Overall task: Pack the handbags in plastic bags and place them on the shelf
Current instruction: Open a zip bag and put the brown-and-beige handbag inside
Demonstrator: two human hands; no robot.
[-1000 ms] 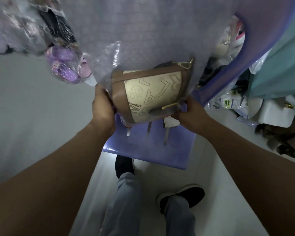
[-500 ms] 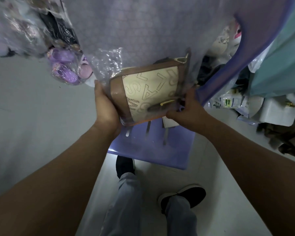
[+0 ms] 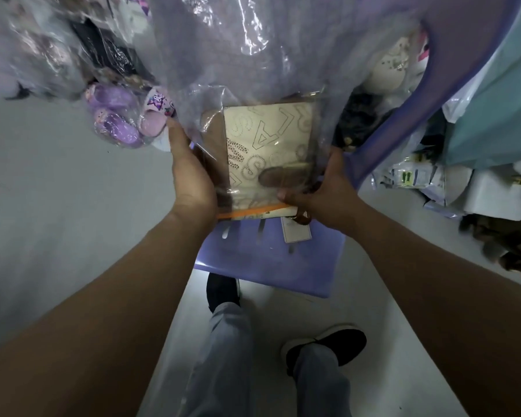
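The cream-and-brown handbag [image 3: 268,139] sits inside a clear plastic bag [image 3: 322,124], held upright in the air between both hands, just above the far edge of a purple chair [image 3: 268,266] seat and touching nothing else. The bag's mouth faces the person, marked by an orange strip [image 3: 247,212] along its near edge.

The left hand [image 3: 193,179] lies flat along the package's left side. Its fingers go behind the plastic, so I cannot tell whether they curl. The right hand [image 3: 328,194] pinches the near right corner, thumb on the front just above the strip and fingers wrapped round the back.

The step in hand looks like seating the handbag fully and closing the mouth. A paper tag [image 3: 295,234] and a brown strap loop [image 3: 302,219] hang out past the strip at the right end — both should be tucked inside first, or the seal will probably gape there. It would help to slide the handbag deeper so the strip lies free of it, smooth trapped air toward the mouth, then press along the strip from one end to the other. The film looks slippery, so one hand should support the weight underneath.
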